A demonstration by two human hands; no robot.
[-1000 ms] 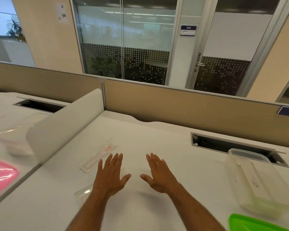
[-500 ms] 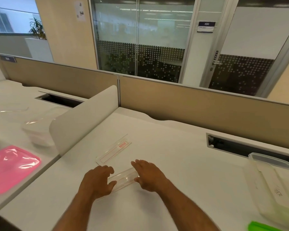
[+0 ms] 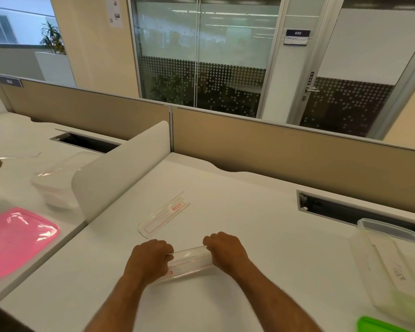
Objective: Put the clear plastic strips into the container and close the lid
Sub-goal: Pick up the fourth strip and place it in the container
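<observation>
Head view, left hand (image 3: 151, 257), right hand (image 3: 225, 250), curled on strip (image 3: 189, 262) ends

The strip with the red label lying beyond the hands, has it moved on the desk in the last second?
No. The labelled strip lies at the same angle beside the white divider; only the camera shifted.

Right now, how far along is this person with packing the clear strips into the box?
Barely begun. The clear rectangular plastic container on the right stands open and seems to hold no strip yet. In hand: the left hand and right hand each grip one end of the near clear plastic strip. Left: a second clear strip with a red label lies on the white desk, and the green lid is off.
</observation>
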